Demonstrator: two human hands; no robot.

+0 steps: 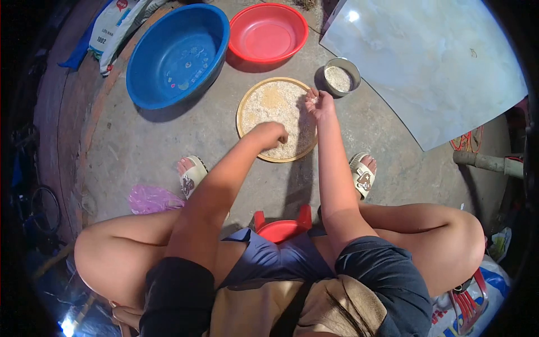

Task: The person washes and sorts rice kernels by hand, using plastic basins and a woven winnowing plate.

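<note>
A round tray with a tan rim [279, 160] lies on the floor between my feet, spread with pale grains [292, 115] that look like rice and a yellower patch near the top. Low over the lower middle of the tray is my left hand [270, 135], its fingers curled down toward the grains; what they pinch, if anything, is hidden. At the tray's upper right edge, my right hand [319, 104] is turned palm up with fingers curled in. A pale spot shows in that palm, too small to name. Just beyond it stands a metal bowl [353, 71] with similar grains inside.
Behind the tray stand a large blue basin [174, 56] and a red basin [269, 39]. A glossy pale panel [426, 62] covers the upper right. Beside my left foot lies a pink plastic bag [154, 199]. A red stool [281, 230] shows beneath me.
</note>
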